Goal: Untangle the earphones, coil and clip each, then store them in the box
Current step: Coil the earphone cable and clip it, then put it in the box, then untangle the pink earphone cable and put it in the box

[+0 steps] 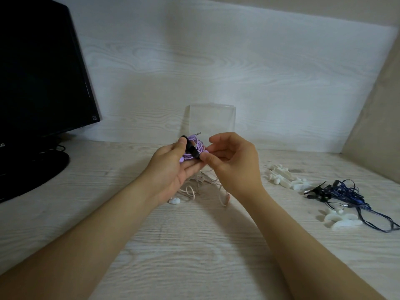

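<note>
Three sets in view, none in the box yet. The purple earphones (pixel 196 145) are coiled into a tight bundle and held up off the tabletop (pixel 194 245), just in front of the clear box (pixel 212 120). Their plug (pixel 198 133) sticks out at the top.

The left hand (pixel 171 167) grips the bundle, with its fingers (pixel 181 146) curled round it and the thumb on top. A black clip (pixel 191 149) sits across the coil. The right hand (pixel 233 161) pinches the clip's lower end between thumb and forefinger; the other fingers are loosely curled. Can't tell if the clip is fully closed.

Progress, as a judgement: first set untangled and coiled, clipping in hand, so roughly a third of the way at best. The box looks empty, though its clear walls make that hard to confirm.

Left to do:
- Pale pink earphones (pixel 199 187): loose tangle on the tabletop right under the hands, no clip on them.
- Blue earphones (pixel 346 191): tangled heap well off to the right, with a second dark clip (pixel 316 189) lying against them.
- Stowing all three sets.

White clips (pixel 283 178) are scattered between the hands and the blue heap, more nearer the front edge. A monitor (pixel 39 72) stands at far left, out of the way.
</note>
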`<state>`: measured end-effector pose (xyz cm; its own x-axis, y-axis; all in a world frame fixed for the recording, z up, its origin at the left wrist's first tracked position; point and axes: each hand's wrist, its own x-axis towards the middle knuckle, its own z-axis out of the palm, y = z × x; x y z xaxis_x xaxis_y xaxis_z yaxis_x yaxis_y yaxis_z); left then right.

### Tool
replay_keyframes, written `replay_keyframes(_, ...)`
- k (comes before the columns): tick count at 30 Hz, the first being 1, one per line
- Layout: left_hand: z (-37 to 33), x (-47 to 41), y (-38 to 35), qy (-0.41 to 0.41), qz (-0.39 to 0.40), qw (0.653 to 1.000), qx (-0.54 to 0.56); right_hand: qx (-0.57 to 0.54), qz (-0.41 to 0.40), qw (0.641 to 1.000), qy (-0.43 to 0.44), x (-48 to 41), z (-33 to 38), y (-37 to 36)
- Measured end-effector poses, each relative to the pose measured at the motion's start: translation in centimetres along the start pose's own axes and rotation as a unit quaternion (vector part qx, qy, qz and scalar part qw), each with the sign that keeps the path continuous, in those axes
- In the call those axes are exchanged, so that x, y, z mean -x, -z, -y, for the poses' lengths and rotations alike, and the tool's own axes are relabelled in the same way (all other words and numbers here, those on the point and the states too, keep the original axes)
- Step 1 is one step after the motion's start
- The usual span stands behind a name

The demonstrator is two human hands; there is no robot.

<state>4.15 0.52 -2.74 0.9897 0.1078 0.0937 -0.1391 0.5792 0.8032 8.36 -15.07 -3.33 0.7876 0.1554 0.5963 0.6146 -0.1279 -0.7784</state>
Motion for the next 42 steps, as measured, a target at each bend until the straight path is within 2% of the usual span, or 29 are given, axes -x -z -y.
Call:
replay_keyframes(6,0.1,0.0,0.0,0.012,0.026,0.999,-0.034,0.044,-0.035,0.998,0.026,-0.1,-0.1,0.1)
replay_keyframes(11,0.4,-0.3,0.2,-0.004,-0.006,0.999,-0.039,0.102,0.002,0.993,0.052,-0.2,-0.6,-0.1)
replay_keyframes(15,0.6,-1.0,0.4,0.013,-0.033,0.998,-0.046,0.196,-0.053,0.977,0.068,-0.8,-1.6,1.0)
replay_keyframes(19,0.8,-2.4,0.4,-0.043,-0.063,0.984,-0.161,0.287,-0.072,0.955,0.026,-1.3,-3.3,2.6)
replay_keyframes(22,1.0,-3.8,-0.5,-0.089,-0.068,0.957,-0.269,0.314,-0.067,0.947,0.012,-1.6,-4.1,2.8)
replay_keyframes(29,1.5,-8.5,-3.6,-0.162,-0.111,0.881,-0.429,0.38,-0.077,0.922,0.008,-2.8,-5.6,2.5)
replay_keyframes(32,1.3,-10.8,-5.3,-0.19,-0.114,0.831,-0.51,0.375,-0.093,0.922,-0.015,-3.5,-6.3,3.1)
replay_keyframes(36,1.8,-13.9,-6.9,-0.144,-0.09,0.79,-0.59,0.363,-0.127,0.922,-0.04,-4.2,-7.2,3.8)
replay_keyframes(42,4.0,-16.7,-8.7,-0.049,-0.069,0.71,-0.699,0.341,-0.152,0.927,-0.04,-4.4,-8.0,4.2)
